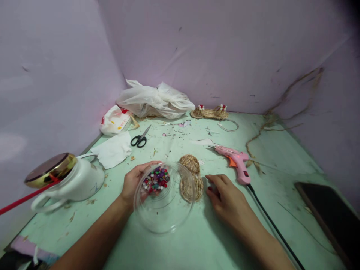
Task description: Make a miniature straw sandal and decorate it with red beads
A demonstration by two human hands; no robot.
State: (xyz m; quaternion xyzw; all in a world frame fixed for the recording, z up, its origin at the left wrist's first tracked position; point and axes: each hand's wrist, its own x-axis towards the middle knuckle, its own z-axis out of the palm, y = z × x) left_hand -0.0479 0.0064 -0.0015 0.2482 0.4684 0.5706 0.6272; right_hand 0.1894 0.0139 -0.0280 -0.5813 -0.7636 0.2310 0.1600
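Observation:
My left hand (135, 182) grips a round clear plastic container (174, 221) by its left side, tilted up off the table. Mixed small beads (157, 180), red, white, purple and green, lie heaped in its upper left part. Just behind and partly seen through the container's right side is a coiled woven rope piece (194, 170), made of two rounded lobes. My right hand (225, 193) rests beside that piece on its right, fingers loosely bent and apart, with nothing visible between them. A dark red spot shows at the thumb tip.
A pink glue gun (234, 159) with a black cord lies at right, near a dark phone (326, 221). Scissors (140, 139), white paper (112, 150), a plastic bag (156, 99) and a beaded rope piece (209, 113) lie further back. At left stands a white mug (84, 180).

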